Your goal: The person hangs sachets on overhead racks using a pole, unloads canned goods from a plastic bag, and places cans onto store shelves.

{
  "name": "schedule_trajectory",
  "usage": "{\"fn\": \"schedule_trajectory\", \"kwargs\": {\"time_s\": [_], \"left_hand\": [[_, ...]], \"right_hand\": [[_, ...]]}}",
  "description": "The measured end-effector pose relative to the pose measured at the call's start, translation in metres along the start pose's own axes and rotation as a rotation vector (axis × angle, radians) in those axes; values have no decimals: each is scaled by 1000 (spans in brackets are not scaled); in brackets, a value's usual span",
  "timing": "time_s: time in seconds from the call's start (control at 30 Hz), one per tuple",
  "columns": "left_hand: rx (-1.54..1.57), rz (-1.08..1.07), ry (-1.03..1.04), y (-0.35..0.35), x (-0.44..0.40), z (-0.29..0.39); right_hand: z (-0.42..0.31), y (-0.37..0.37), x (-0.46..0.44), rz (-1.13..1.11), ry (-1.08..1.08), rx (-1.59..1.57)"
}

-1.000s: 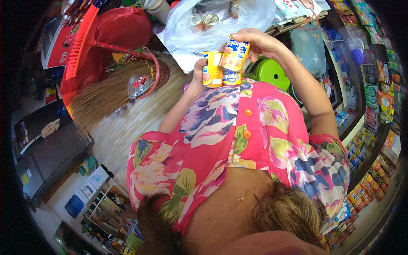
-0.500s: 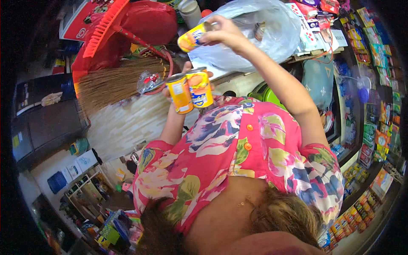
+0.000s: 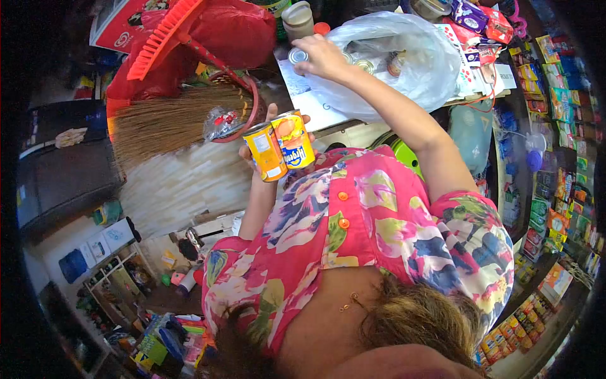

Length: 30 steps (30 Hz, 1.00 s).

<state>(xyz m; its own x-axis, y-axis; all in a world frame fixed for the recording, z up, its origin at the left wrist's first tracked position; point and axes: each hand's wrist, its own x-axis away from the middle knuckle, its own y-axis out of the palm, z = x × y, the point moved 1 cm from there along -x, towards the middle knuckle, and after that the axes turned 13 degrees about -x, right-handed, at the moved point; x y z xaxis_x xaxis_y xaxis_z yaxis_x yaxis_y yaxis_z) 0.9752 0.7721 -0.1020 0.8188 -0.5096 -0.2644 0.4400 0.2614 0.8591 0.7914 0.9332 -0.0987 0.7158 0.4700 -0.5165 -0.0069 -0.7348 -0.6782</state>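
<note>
Two yellow cans, one showing its back label [image 3: 265, 155] and one with a picture and blue lettering [image 3: 294, 140], stand side by side in my left hand [image 3: 246, 153]. Its fingers wrap round them from behind. Farther forward, my right hand [image 3: 325, 58] is closed on another can [image 3: 297, 56], whose silver end faces up, over the white sheet at the table's left edge. Beside that hand, a translucent plastic bag [image 3: 423, 76] lies wide open with several cans inside, one of them a brownish can [image 3: 396, 63].
A grey-lidded container [image 3: 297, 20] stands behind my right hand. To the left are a red brush [image 3: 165, 39], a broom [image 3: 170, 120] and a red-rimmed basket [image 3: 254, 110]. A green stool [image 3: 407, 158] is under the table edge. Packets line the right-hand shelves.
My right hand has lifted one can from the group of three and carried it forward to the table's left edge. My left hand, with two cans, has moved left and slightly lower in view.
</note>
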Motion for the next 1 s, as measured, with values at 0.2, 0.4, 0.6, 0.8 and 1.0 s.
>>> {"fn": "schedule_trajectory", "kwargs": {"time_s": [0.2, 0.4, 0.6, 0.8, 1.0], "left_hand": [[-21, 22, 18, -1, -8, -6], [100, 73, -11, 5, -24, -12], [159, 149, 18, 2, -43, -13], [147, 194, 37, 14, -49, -15], [119, 243, 34, 12, -48, -19]], "right_hand": [[5, -72, 61, -229, 472, -51], [-25, -30, 114, -273, -91, 251], [5, 18, 64, -272, -106, 439], [48, 8, 54, -503, 122, 609], [72, -22, 59, -527, 70, 625]]}}
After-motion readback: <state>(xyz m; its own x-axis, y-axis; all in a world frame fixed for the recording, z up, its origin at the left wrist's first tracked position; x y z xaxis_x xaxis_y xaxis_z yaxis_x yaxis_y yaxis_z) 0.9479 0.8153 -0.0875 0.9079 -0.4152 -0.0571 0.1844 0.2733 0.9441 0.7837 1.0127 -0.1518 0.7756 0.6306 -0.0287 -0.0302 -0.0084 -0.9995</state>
